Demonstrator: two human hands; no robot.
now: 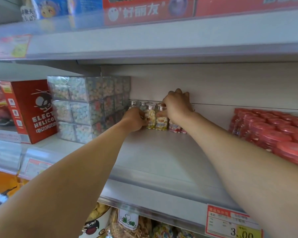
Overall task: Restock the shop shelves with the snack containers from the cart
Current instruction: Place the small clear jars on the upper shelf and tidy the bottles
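Observation:
Several small clear snack jars [151, 117] with silver screw caps stand in a tight group at the back of the grey middle shelf [162, 160]. Some hold yellow-white sweets, and pink-labelled ones [174, 126] stand at the right of the group. My left hand [135, 120] is closed around a jar at the group's left side. My right hand [176, 103] reaches over from the right, its fingers pinching the cap of a yellow-labelled jar [161, 120]. Both forearms stretch deep into the shelf.
Stacked clear boxes of pastel sweets [86, 107] fill the shelf's left side, next to a red helicopter toy box [31, 110]. Red-lidded round tubs [273, 129] are stacked at the right. A price tag [232, 224] hangs on the shelf's front rail. The shelf above [162, 43] hangs low overhead.

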